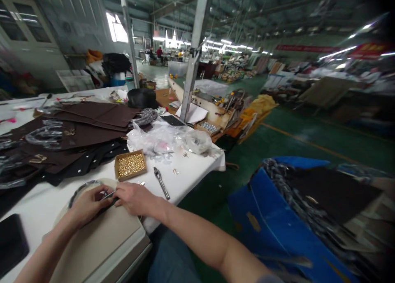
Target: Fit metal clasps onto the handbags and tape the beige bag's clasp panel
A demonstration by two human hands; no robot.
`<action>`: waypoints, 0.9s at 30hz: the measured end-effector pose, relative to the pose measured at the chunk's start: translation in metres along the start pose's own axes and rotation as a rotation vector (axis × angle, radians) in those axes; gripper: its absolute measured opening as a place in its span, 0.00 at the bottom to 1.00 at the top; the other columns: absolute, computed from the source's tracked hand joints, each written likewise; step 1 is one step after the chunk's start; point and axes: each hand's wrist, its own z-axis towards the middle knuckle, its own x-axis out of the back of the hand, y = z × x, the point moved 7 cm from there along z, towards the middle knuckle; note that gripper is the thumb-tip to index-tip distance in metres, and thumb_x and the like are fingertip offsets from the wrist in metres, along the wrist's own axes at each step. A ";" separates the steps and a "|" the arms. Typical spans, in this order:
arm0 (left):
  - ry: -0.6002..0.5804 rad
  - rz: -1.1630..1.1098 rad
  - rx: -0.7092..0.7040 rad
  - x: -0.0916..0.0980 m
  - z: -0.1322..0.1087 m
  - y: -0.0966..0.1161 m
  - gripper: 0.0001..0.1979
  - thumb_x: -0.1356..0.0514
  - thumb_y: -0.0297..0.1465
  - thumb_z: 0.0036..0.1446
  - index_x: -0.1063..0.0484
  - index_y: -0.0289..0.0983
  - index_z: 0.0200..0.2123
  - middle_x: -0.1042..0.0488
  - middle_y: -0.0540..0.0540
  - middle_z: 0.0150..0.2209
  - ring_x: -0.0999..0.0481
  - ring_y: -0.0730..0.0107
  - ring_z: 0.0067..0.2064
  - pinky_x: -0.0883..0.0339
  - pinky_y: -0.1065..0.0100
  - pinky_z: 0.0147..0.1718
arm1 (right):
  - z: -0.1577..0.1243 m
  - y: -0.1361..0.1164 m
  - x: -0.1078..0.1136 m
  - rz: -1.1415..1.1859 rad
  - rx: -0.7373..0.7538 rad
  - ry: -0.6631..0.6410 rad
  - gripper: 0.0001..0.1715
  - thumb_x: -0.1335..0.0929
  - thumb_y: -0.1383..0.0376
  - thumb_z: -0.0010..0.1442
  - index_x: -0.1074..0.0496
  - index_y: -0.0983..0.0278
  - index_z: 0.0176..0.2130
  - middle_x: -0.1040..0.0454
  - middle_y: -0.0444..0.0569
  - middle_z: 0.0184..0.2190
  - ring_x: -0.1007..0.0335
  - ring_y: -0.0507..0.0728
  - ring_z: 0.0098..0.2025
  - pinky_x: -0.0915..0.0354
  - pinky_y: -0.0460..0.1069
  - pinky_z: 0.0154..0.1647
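A beige bag [101, 242] lies in front of me at the table's near edge. At its far edge my left hand [89, 202] pinches a dark piece there, with the fingertips close to my right hand. My right hand [132, 196] is closed around a slim metal tool [142, 184]; only its shiny end shows past the knuckles, so I cannot tell its kind. A plastic-wrapped handle [75, 194] curves beyond my left hand. Just past my hands stands a small cardboard box [117, 171] full of gold-coloured metal pieces. A metal hand tool [161, 183] lies to its right.
Dark brown bag pieces [92, 118] are stacked at the left on the white tabletop [185, 180]. Clear plastic bags [173, 141] lie behind the cardboard box. A black phone [12, 242] is at the near left. A blue bin [265, 217] of bags stands on the right.
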 end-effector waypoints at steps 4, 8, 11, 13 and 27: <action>0.001 -0.019 -0.033 -0.005 -0.005 0.012 0.40 0.26 0.70 0.36 0.18 0.41 0.36 0.19 0.44 0.34 0.21 0.46 0.40 0.25 0.59 0.41 | -0.002 0.002 -0.006 -0.124 0.063 0.048 0.12 0.29 0.60 0.80 0.29 0.64 0.58 0.23 0.54 0.52 0.26 0.63 0.50 0.29 0.52 0.48; 0.013 -0.007 -0.041 -0.007 -0.004 0.008 0.39 0.27 0.71 0.36 0.19 0.43 0.35 0.18 0.44 0.35 0.20 0.42 0.43 0.23 0.56 0.43 | -0.001 0.004 -0.004 -0.181 0.025 0.084 0.17 0.27 0.51 0.79 0.26 0.60 0.56 0.21 0.52 0.49 0.23 0.64 0.47 0.27 0.52 0.44; -0.028 -0.027 -0.063 -0.008 0.000 -0.002 0.35 0.26 0.67 0.42 0.17 0.44 0.39 0.17 0.45 0.39 0.19 0.43 0.45 0.24 0.56 0.45 | -0.010 -0.003 0.029 -0.023 -0.030 0.162 0.22 0.21 0.51 0.73 0.25 0.53 0.60 0.21 0.49 0.56 0.21 0.64 0.49 0.25 0.52 0.47; -0.074 -0.045 -0.077 -0.009 0.002 -0.009 0.32 0.26 0.65 0.47 0.16 0.45 0.41 0.16 0.45 0.41 0.19 0.45 0.44 0.25 0.57 0.45 | -0.029 0.001 0.071 0.130 -0.129 0.295 0.25 0.21 0.58 0.73 0.26 0.50 0.65 0.22 0.47 0.61 0.19 0.61 0.50 0.25 0.51 0.52; -0.048 -0.001 -0.012 -0.003 -0.009 -0.006 0.32 0.29 0.60 0.49 0.18 0.39 0.43 0.19 0.44 0.38 0.21 0.51 0.40 0.30 0.62 0.37 | -0.178 0.138 0.207 -0.207 -0.679 0.311 0.11 0.27 0.73 0.74 0.12 0.63 0.47 0.15 0.52 0.47 0.20 0.59 0.50 0.31 0.49 0.58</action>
